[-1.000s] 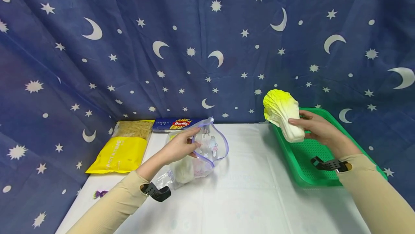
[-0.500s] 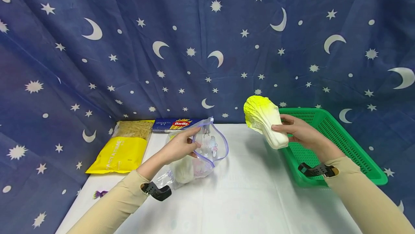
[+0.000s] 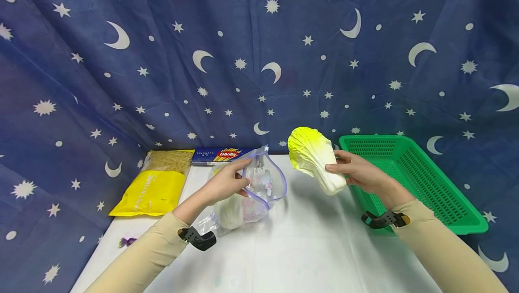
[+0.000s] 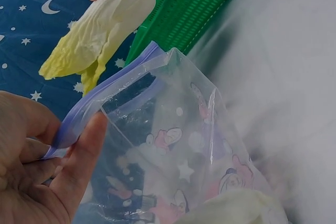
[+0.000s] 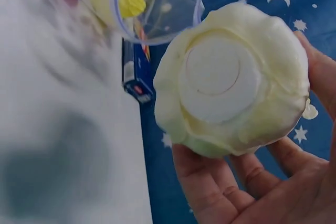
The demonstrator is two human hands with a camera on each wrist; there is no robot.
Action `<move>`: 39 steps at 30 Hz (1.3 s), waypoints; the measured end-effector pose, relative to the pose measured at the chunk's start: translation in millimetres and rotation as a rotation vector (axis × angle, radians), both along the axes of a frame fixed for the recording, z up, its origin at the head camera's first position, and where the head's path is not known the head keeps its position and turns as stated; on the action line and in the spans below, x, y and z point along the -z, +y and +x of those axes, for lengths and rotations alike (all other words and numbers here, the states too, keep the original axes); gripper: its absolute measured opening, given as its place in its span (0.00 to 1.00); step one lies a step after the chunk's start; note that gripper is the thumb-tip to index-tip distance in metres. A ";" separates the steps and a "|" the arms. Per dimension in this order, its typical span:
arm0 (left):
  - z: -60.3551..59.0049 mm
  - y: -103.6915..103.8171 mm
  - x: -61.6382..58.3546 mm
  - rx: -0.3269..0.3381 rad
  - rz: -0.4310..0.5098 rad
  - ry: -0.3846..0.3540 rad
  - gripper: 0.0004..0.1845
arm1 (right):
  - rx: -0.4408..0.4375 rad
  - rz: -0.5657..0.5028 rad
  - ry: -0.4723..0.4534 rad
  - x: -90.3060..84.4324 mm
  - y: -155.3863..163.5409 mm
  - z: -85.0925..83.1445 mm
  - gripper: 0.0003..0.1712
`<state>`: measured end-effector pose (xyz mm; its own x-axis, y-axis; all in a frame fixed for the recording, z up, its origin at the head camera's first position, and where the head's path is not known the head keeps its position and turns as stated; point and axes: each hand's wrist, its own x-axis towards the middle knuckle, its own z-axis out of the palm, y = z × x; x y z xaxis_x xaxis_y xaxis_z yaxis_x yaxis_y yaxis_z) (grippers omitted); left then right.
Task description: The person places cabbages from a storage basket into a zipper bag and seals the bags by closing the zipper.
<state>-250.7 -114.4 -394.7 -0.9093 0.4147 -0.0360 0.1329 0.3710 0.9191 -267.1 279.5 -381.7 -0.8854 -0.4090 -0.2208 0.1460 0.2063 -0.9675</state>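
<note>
My right hand [image 3: 361, 172] grips a napa cabbage [image 3: 314, 157] by its white base, its yellow-green leaf tips pointing up and left, above the table. In the right wrist view the round base of the cabbage [image 5: 220, 77] faces the camera, fingers curled about it. My left hand [image 3: 227, 181] pinches the purple zip rim of a clear printed zip bag [image 3: 265, 182], whose mouth gapes toward the right. Inside the bag lies another pale cabbage [image 3: 230, 214]. The left wrist view has the rim between thumb and fingers, with the held cabbage [image 4: 100, 30] beyond the bag.
A green plastic basket [image 3: 438, 185] stands at the right, behind the right forearm. At the back left lie a yellow pasta bag [image 3: 156, 194] and a blue spaghetti box [image 3: 215, 155]. A small purple wrapped piece [image 3: 127, 242] lies beside the left forearm. A starry curtain [image 3: 259, 58] hangs behind.
My right hand has carried the cabbage leftward and slightly down, from over the green basket toward the bag's mouth. The left hand keeps its hold on the bag.
</note>
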 end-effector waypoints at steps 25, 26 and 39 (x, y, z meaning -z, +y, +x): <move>-2.6 2.0 1.9 -0.026 0.029 -0.061 0.39 | -0.199 -0.108 0.087 38.5 -54.9 -8.9 0.44; -2.8 2.0 2.1 -0.025 0.034 -0.060 0.39 | -0.203 -0.100 0.091 40.0 -56.5 -9.5 0.43; -2.7 1.5 3.1 -0.023 0.070 -0.074 0.38 | -0.224 0.070 0.182 51.6 -66.5 -11.3 0.35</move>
